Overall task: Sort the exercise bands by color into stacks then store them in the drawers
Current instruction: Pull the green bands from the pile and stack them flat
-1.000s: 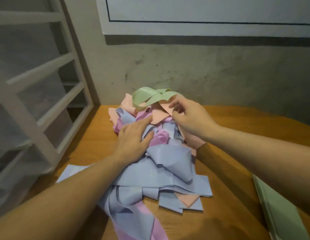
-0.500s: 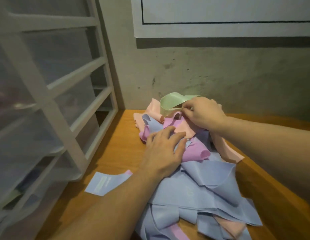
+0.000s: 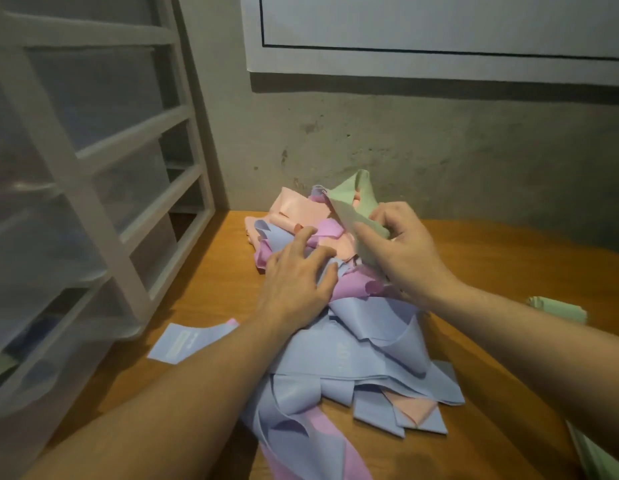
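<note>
- Right hand (image 3: pixel 401 251) pinches the green band (image 3: pixel 353 202); it should lift slowly.
- Left hand (image 3: pixel 297 282), fingers spread, should press the pile (image 3: pixel 370 344) onto the desk (image 3: pixel 204 289).

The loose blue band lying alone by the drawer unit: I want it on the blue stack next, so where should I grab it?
Pinch the blue band at its near-left squared end, coming from the left; it lies flat and its right end runs under the left forearm.

Dim, flat indoor light, w/ bluish cast. White plastic drawer unit (image 3: pixel 76 202) at left motion-blurred, soft. Dark shadow band under white wall board (image 3: pixel 439 26). Wide-angle bend at edges; forearms stretched. Orange-brown wooden table (image 3: pixel 211 271) shows faint sheen.
</note>
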Motion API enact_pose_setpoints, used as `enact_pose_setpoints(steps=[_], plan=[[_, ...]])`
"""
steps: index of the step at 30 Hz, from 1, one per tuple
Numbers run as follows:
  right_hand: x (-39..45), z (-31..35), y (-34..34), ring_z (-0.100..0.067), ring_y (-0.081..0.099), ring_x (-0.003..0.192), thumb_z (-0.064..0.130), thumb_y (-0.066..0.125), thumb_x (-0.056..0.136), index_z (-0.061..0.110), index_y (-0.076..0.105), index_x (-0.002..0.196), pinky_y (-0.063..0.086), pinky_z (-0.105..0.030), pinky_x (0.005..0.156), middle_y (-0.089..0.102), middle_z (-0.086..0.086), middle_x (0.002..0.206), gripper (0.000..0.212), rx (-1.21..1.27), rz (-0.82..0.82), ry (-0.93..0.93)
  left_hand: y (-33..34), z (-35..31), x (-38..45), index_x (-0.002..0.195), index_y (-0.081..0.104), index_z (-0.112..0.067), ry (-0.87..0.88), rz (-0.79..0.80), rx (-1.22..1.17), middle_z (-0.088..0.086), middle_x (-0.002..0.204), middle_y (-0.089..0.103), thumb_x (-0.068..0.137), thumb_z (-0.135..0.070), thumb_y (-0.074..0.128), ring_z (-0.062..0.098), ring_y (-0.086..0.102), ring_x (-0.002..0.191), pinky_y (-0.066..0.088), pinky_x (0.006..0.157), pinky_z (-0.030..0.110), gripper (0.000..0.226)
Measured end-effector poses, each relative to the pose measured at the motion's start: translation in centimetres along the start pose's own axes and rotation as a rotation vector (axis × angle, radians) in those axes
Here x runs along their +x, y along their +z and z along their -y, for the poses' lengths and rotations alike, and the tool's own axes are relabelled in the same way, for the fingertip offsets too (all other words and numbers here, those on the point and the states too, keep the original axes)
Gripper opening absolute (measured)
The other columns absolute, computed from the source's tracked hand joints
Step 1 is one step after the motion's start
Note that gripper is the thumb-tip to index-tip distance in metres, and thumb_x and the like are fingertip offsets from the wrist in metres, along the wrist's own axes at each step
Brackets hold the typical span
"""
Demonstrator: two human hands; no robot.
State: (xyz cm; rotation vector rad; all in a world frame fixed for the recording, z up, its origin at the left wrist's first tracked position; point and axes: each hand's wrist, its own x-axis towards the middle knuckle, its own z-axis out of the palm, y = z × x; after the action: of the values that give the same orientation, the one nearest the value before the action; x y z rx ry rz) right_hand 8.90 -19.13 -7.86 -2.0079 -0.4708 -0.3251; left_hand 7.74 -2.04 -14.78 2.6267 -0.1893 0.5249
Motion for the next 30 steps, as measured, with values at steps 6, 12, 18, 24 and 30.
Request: enact_pose_setpoints(steps=[6, 12, 18, 24, 30], plan=[[-2.3, 1.8, -1.9, -0.033, 0.067, 0.095, 0.012, 0.071, 0.089, -0.001, 0.052, 0.080, 0.059, -0.061, 0.075, 0.064, -0.023, 0.103, 0.024, 0.308, 0.074, 0.281, -0.1, 0.0, 0.0, 0.141, 0.047, -0.037, 0.072, 0.040, 0.043, -0.012, 0.167, 0.014, 0.106, -0.046, 0.034, 0.010, 0.013, 0.151, 0.015, 0.122, 0.046, 0.039], [-2.7, 1.4, -2.1, -0.011, 0.057, 0.066, 0.003, 0.052, 0.092, 0.015, 0.052, 0.081, 0.048, -0.028, 0.053, 0.062, 0.001, 0.095, 0.016, 0.448, 0.018, 0.524, 0.1, 0.5, -0.1, 0.143, 0.045, -0.031, 0.118, 0.004, -0.020, -0.013, 0.164, 0.025, 0.102, -0.042, 0.045, 0.006, 0.020, 0.148, 0.020, 0.120, 0.045, 0.042], [-3.5, 1.1, -2.8, -0.014, 0.055, 0.096, 0.057, 0.068, 0.086, 0.029, 0.052, 0.124, 0.050, -0.034, 0.076, 0.055, 0.005, 0.115, 0.050, 0.129, 0.203, 0.705, 0.0, 0.0, -0.3, 0.142, 0.044, -0.029, 0.086, -0.006, -0.042, -0.005, 0.146, 0.047, 0.099, -0.038, 0.054, 0.012, 0.031, 0.139, 0.020, 0.120, 0.044, 0.045], [-5.8, 1.5, -4.1, -0.014, 0.058, 0.090, 0.044, 0.080, 0.081, 0.019, 0.051, 0.134, 0.050, -0.026, 0.066, 0.060, 0.001, 0.105, 0.066, -0.071, 0.312, 0.712, -0.5, -0.2, -0.3, 0.142, 0.047, -0.033, 0.104, 0.035, -0.045, -0.006, 0.144, 0.051, 0.102, -0.036, 0.048, 0.012, 0.035, 0.138, 0.021, 0.119, 0.041, 0.040], [-9.1, 3.6, -6.0, -0.016, 0.063, 0.093, 0.030, 0.070, 0.091, 0.026, 0.066, 0.104, 0.057, -0.033, 0.077, 0.066, 0.000, 0.102, 0.015, -0.004, 0.338, 0.479, -4.3, -2.6, 0.3, 0.129, 0.056, -0.032, 0.169, 0.138, 0.137, -0.009, 0.146, 0.050, 0.104, -0.044, 0.042, 0.015, 0.028, 0.146, 0.010, 0.121, 0.049, 0.031]])
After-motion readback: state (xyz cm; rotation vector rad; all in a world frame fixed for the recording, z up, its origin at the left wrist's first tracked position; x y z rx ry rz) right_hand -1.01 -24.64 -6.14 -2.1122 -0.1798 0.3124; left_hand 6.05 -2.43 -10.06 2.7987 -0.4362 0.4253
